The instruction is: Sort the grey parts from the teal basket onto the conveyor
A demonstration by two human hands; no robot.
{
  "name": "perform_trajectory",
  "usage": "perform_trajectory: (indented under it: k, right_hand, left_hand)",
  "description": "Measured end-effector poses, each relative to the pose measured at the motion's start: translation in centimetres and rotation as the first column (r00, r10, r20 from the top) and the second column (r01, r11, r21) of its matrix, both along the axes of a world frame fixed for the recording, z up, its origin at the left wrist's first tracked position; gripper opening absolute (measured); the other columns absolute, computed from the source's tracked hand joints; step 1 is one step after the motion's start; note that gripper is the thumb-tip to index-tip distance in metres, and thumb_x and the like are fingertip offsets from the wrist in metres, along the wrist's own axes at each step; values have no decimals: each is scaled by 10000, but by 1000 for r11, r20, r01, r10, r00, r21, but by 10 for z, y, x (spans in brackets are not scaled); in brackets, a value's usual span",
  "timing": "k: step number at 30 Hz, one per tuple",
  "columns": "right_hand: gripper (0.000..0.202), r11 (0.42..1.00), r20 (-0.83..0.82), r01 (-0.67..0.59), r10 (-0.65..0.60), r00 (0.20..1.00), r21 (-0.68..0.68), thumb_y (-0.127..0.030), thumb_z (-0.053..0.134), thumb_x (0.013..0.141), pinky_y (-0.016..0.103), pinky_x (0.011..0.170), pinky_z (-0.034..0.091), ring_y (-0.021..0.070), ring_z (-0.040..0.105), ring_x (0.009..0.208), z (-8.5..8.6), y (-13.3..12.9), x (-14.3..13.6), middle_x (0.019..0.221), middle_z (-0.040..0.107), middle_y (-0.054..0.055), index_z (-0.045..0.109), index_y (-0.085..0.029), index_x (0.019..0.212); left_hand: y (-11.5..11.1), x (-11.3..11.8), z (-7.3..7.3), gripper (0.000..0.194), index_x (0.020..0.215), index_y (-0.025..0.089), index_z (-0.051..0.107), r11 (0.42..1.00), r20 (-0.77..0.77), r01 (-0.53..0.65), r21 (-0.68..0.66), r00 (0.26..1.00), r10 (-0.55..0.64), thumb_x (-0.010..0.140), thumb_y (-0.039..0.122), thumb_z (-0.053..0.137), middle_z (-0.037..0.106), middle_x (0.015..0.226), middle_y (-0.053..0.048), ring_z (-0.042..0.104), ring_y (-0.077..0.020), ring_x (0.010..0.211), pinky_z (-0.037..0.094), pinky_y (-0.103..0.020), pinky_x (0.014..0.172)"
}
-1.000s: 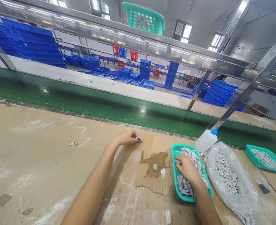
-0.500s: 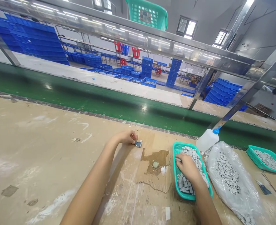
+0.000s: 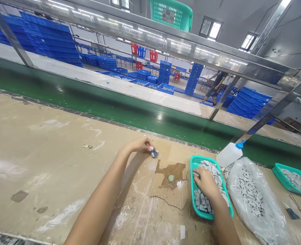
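My left hand (image 3: 143,145) is closed in a pinch above the far part of the table. At its fingertips is a small dark blue and white piece (image 3: 154,153) whose kind I cannot make out. My right hand (image 3: 205,181) reaches into a green plastic basket (image 3: 194,204), fingers curled down at its left side among many small flat grey pieces (image 3: 203,202). What those fingers hold, if anything, is hidden. Between the hands, a small round metal-rimmed disc (image 3: 171,178) sits on a torn, stained piece of cardboard (image 3: 169,197).
Right of the basket stand a white bottle with a blue cap (image 3: 229,154) and a clear plastic bag (image 3: 268,217) of small pieces. Another green basket (image 3: 280,177) lies farther right. A green belt (image 3: 114,105) runs behind the table, beneath a metal frame (image 3: 145,37). A person (image 3: 217,86) walks beyond.
My left hand has lifted slightly, and the dark blue and white piece is turned differently at its fingertips. The right hand stays in the basket. The view has shifted a little; a person has appeared behind.
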State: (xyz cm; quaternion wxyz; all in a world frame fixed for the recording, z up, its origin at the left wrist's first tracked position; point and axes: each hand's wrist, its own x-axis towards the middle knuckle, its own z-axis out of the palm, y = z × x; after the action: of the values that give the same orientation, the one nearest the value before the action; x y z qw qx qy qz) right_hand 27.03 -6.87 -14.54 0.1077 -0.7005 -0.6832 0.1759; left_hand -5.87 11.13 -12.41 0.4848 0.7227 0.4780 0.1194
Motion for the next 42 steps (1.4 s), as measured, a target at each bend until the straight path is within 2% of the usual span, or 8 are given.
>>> perform_trajectory:
  k: [3,6,12,15,20,23,36,42]
  right_hand:
    - [368,1000,4,3,-3,1000,-2,-81,495,901,325,931,431,266,623,1053,0,0,0,1078,679,109,724,-167,1177]
    - [373,1000,10,4,-4,1000,-2,-82,497,901,327,933,435,268,625,1055,0,1,0,1079,682,112,719,-159,1191]
    - [368,1000,17,-1,1,1000,-3,-81,502,900,327,929,441,270,623,1063,3,0,-1,1085,685,111,724,-157,1183]
    - [374,1000,17,3,-3,1000,-10,-79,500,900,334,931,442,272,625,1059,4,-1,-1,1090,682,113,717,-150,1196]
    - [379,1000,15,5,-5,1000,-17,-86,495,906,334,916,448,262,633,1027,4,0,-2,1093,676,108,706,-147,1214]
    - [382,1000,18,4,-3,1000,-23,-85,496,901,329,906,450,259,633,1020,4,0,-2,1084,678,105,707,-150,1212]
    - [374,1000,29,-12,12,999,-22,-108,493,909,298,925,464,243,629,1051,4,0,0,1120,680,106,711,-152,1210]
    - [387,1000,40,-24,25,999,-12,-123,480,904,294,872,481,239,640,974,2,1,1,1032,684,105,723,-180,1200]
  left_hand:
    - [-1,2,3,393,833,140,701,999,62,-28,16,998,27,542,392,620,722,846,-105,679,-267,833,513,-310,730]
    - [-2,4,4,361,794,141,700,993,61,-70,91,996,65,554,403,633,719,808,-110,676,-275,810,501,-317,714]
    - [-6,8,13,285,732,157,690,964,26,-117,239,993,114,629,421,658,699,742,-71,632,-222,717,419,-277,623]
    - [-7,9,16,298,756,159,680,934,8,-178,310,983,185,672,444,661,680,714,-57,608,-204,683,385,-274,604]
    - [-4,6,10,329,683,176,554,864,-17,-316,392,936,351,737,489,641,630,651,-35,558,-187,636,323,-272,575]
    - [-1,3,3,326,659,183,508,844,-30,-356,401,916,400,765,471,619,599,614,-29,536,-183,617,304,-272,570]
    - [4,-7,-6,320,696,183,569,850,22,-375,369,918,395,770,492,603,620,605,-17,543,-171,598,319,-268,563]
    - [7,-7,-8,366,725,168,656,844,95,-383,375,922,376,722,533,637,645,646,-40,559,-183,621,319,-269,562]
